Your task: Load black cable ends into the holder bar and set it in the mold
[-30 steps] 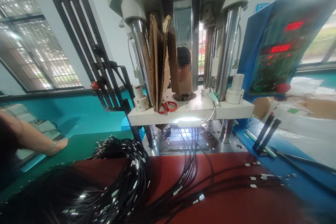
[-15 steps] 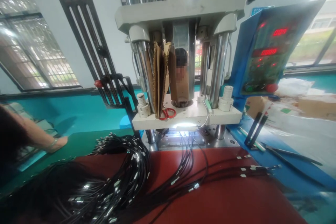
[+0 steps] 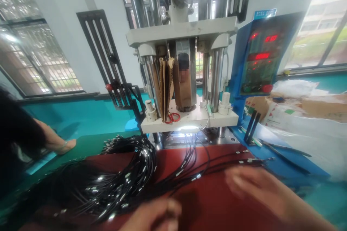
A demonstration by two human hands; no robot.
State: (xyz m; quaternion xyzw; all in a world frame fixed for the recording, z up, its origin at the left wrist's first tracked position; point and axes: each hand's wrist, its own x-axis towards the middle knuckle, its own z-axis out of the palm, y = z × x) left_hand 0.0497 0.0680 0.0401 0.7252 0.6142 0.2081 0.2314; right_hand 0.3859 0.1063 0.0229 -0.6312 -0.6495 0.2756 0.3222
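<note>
Head view: red mat (image 3: 211,205) separates left hand (image 3: 155,216) from edge-side right hand (image 3: 253,186); fingers' spread and hold unclear.

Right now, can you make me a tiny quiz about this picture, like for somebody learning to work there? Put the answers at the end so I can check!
1. True or false: black cables lie across the red tabletop.
2. On the machine's white plate, what stands upright beside the red loop handles?
A) a bottle
B) folded cardboard
C) a hammer
3. Which of the worker's own hands is nearer the blue surface: left hand or right hand?

Key: 1. True. 2. B. 3. The right hand.
</note>
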